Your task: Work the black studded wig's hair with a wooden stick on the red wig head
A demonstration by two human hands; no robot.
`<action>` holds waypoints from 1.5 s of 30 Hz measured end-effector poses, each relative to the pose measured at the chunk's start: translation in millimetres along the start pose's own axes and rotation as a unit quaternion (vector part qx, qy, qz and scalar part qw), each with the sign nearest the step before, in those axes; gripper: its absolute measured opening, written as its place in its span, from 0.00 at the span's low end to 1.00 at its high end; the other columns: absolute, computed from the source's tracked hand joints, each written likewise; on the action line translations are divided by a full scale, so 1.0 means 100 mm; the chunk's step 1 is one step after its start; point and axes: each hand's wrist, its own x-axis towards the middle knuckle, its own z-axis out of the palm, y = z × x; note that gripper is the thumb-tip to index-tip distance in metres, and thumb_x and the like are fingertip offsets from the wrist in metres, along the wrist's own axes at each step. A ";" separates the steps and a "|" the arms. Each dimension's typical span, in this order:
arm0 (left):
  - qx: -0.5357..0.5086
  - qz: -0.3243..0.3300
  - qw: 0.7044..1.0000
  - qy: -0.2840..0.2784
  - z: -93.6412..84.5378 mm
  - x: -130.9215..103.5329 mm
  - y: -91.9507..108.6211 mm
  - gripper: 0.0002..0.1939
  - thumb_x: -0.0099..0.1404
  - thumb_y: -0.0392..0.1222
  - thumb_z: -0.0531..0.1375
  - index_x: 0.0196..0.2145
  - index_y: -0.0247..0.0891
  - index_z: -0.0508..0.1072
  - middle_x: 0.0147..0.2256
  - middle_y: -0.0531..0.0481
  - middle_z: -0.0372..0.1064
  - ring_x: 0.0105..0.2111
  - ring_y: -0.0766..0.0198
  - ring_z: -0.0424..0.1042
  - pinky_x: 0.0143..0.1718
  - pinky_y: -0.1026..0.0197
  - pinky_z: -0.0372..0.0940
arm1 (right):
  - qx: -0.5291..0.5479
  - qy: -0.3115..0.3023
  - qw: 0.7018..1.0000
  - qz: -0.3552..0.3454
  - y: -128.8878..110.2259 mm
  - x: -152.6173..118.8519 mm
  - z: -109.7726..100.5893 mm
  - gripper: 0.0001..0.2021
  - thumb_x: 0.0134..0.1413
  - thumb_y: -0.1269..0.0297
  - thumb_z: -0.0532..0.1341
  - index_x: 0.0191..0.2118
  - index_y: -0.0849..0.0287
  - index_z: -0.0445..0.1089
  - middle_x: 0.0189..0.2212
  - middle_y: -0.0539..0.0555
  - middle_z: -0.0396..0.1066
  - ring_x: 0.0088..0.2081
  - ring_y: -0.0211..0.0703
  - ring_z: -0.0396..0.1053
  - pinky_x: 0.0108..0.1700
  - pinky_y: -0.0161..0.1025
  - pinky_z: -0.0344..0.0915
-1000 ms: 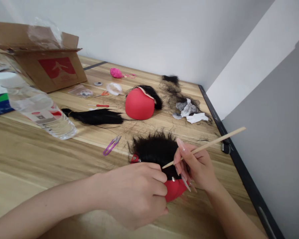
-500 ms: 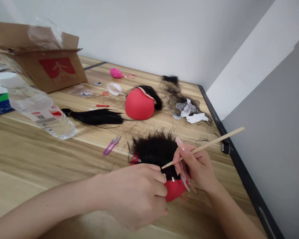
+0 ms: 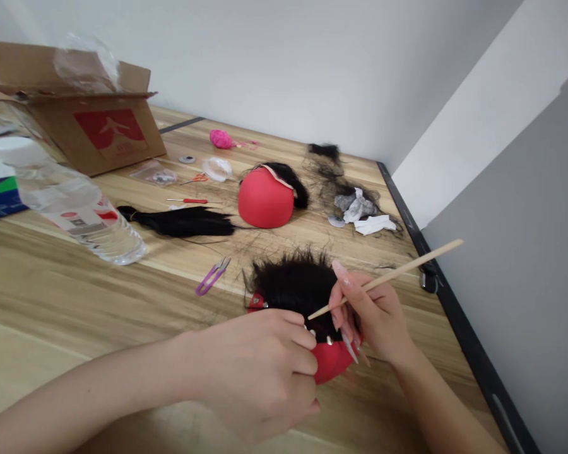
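A red dome with black hair over it lies low in the middle, and silvery pins show along the hair's lower edge. My left hand rests over the dome's left part with its fingers curled in; whatever those fingertips hold is hidden. On the right side of the dome, my right hand pinches a pale wooden stick. The stick's tip is at the hair, just right of my left fingers.
Behind stand a second red dome with hair, a black hair bundle and purple snips. A water bottle and cardboard box are left. Loose hair and crumpled paper lie back right.
The stick's tip has shifted very slightly to the right with my right hand. My left hand is almost unmoved.
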 end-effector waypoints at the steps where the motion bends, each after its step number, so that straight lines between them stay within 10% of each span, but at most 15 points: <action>1: 0.007 -0.005 1.000 -0.001 0.00 0.00 0.01 0.18 0.64 0.40 0.62 0.18 0.39 0.67 0.21 0.51 0.67 0.23 0.63 0.60 0.28 0.55 0.59 | -0.002 -0.001 1.000 -0.002 0.00 0.00 0.00 0.25 0.60 0.43 0.61 0.23 0.61 0.69 0.11 0.47 0.66 0.09 0.29 0.59 0.10 0.24 0.55; 45: 0.019 -0.010 1.000 -0.012 0.04 0.00 0.00 0.16 0.63 0.41 0.64 0.19 0.38 0.69 0.22 0.52 0.68 0.24 0.62 0.60 0.30 0.55 0.59 | -0.041 -0.033 0.999 -0.002 -0.05 0.00 -0.02 0.24 0.61 0.46 0.61 0.22 0.60 0.67 0.10 0.45 0.64 0.10 0.29 0.62 0.11 0.23 0.57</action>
